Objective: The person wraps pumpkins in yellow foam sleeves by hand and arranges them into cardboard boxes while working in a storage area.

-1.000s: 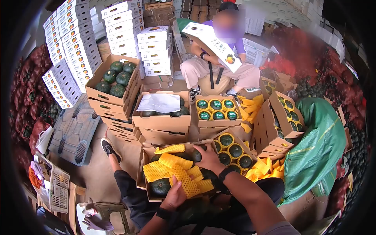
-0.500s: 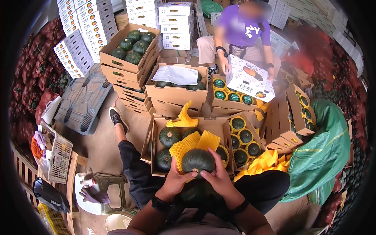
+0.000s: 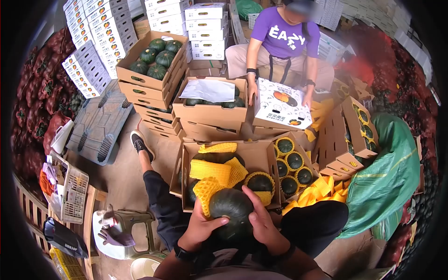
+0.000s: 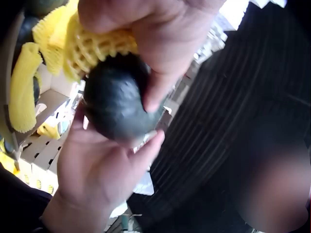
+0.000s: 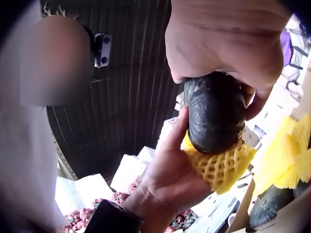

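Note:
A dark green squash (image 3: 231, 209) is held between both hands over the lap. My left hand (image 3: 200, 228) grips its left side, with a yellow foam net (image 3: 205, 192) between the fingers and the squash. My right hand (image 3: 267, 227) holds the right side, fingers curled round it. In the left wrist view the squash (image 4: 116, 97) shows bare below the net (image 4: 97, 46); in the right wrist view the net (image 5: 221, 167) lies against one end of the squash (image 5: 214, 114). Beyond the hands, an open carton (image 3: 255, 151) holds squashes and loose nets (image 3: 210, 171).
A carton of netted squashes (image 3: 294, 161) stands right of the open one, beside loose yellow nets (image 3: 322, 189) and a green sack (image 3: 385, 172). Stacked cartons (image 3: 210, 112) stand ahead. Across, a person in purple (image 3: 284, 35) holds a white printed box (image 3: 282, 105).
Since a second ago, both hands have come together over the lap, now holding a squash taken from the carton. The person across has lowered the white box onto a carton.

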The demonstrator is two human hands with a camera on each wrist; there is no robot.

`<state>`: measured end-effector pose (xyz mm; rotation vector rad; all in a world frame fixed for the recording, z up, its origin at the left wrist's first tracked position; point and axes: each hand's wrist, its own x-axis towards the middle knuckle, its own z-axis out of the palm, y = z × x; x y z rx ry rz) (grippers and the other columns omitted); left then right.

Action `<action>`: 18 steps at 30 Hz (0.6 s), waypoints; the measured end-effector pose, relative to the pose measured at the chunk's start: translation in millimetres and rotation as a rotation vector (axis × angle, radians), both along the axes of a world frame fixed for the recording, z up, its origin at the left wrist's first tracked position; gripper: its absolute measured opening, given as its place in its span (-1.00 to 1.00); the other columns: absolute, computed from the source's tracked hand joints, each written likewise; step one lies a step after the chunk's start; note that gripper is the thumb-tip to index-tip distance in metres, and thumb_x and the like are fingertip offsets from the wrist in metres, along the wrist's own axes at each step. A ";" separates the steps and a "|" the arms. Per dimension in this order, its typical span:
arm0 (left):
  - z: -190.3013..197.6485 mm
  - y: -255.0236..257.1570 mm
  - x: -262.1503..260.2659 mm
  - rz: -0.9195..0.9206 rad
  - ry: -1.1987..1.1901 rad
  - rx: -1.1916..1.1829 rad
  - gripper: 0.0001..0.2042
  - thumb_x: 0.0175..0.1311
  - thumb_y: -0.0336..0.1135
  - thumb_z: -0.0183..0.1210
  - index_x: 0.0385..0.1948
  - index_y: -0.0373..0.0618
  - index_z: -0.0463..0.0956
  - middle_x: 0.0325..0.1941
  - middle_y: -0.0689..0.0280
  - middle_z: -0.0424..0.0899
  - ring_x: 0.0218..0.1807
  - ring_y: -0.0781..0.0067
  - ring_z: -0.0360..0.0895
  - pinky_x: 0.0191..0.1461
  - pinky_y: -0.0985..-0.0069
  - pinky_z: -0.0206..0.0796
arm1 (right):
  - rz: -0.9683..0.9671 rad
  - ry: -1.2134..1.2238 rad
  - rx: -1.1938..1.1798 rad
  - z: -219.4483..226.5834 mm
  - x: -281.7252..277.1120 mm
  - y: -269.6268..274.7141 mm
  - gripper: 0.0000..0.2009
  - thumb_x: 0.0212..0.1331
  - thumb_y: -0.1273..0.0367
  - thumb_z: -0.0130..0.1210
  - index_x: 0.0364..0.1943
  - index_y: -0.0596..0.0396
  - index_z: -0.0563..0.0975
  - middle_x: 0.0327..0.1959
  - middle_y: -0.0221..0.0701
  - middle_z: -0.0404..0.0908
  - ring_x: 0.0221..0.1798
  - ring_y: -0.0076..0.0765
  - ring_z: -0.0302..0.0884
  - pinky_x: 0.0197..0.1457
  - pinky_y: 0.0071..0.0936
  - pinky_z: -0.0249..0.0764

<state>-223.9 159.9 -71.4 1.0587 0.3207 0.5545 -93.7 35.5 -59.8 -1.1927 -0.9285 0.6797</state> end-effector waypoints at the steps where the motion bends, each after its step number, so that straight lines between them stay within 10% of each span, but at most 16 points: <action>1: -1.5 -2.5 -4.6 -0.077 -0.117 -0.199 -0.23 0.00 -0.53 0.31 0.29 -0.16 0.04 0.24 0.20 0.33 0.25 0.33 0.32 0.29 0.35 0.20 | 0.067 0.166 0.066 -10.1 3.6 -4.1 -0.48 0.38 0.27 -0.22 0.34 0.22 0.07 0.21 -0.20 0.29 0.25 -0.29 0.26 0.35 -0.38 0.07; 5: -26.1 -16.3 -27.0 -0.331 -0.182 -0.593 -0.12 -0.03 -0.11 0.37 0.31 -0.21 0.02 0.28 0.08 0.29 0.29 0.17 0.29 0.34 0.17 0.15 | 0.337 0.941 -0.409 -55.4 -3.4 -5.4 -0.48 0.41 0.18 -0.25 0.35 0.15 0.07 0.26 -0.27 0.28 0.31 -0.38 0.21 0.38 -0.37 0.10; 9: -21.6 -21.5 -21.7 -0.316 -0.125 -0.662 -0.16 0.01 -0.14 0.34 0.30 -0.23 0.04 0.24 0.12 0.33 0.25 0.20 0.34 0.31 0.19 0.20 | 0.593 1.222 -0.033 -43.2 7.6 -10.1 -0.62 0.37 0.33 -0.12 0.21 0.16 0.26 -0.01 -0.42 0.42 0.08 -0.52 0.39 0.21 -0.54 0.26; 12: -4.9 -21.2 -9.4 -0.244 -0.182 -0.588 -0.23 0.01 -0.44 0.29 0.30 -0.16 0.03 0.26 0.16 0.30 0.27 0.25 0.31 0.30 0.25 0.20 | 0.133 1.018 -0.140 1.6 17.8 -6.2 -0.68 0.21 0.53 -0.03 0.06 0.15 0.35 -0.16 -0.46 0.45 -0.09 -0.48 0.42 0.03 -0.50 0.34; 15: -2.5 -29.6 9.7 0.008 -0.035 -0.270 -0.22 -0.02 -0.71 0.22 0.29 -0.09 0.02 0.22 0.22 0.30 0.24 0.36 0.32 0.27 0.37 0.23 | -0.431 -0.238 -0.044 -16.8 45.4 -2.8 -0.79 0.00 0.65 0.06 -0.29 0.14 0.37 -0.30 -0.40 0.42 -0.27 -0.51 0.40 -0.18 -0.53 0.36; 18: -5.3 -30.4 19.9 0.205 0.009 -0.173 -0.23 -0.01 -0.67 0.26 0.27 -0.08 0.02 0.18 0.23 0.32 0.19 0.39 0.34 0.26 0.44 0.24 | -0.451 -0.544 -0.036 -2.8 34.2 4.7 -0.74 -0.08 0.65 0.12 -0.27 0.13 0.40 -0.30 -0.33 0.41 -0.31 -0.45 0.41 -0.25 -0.55 0.35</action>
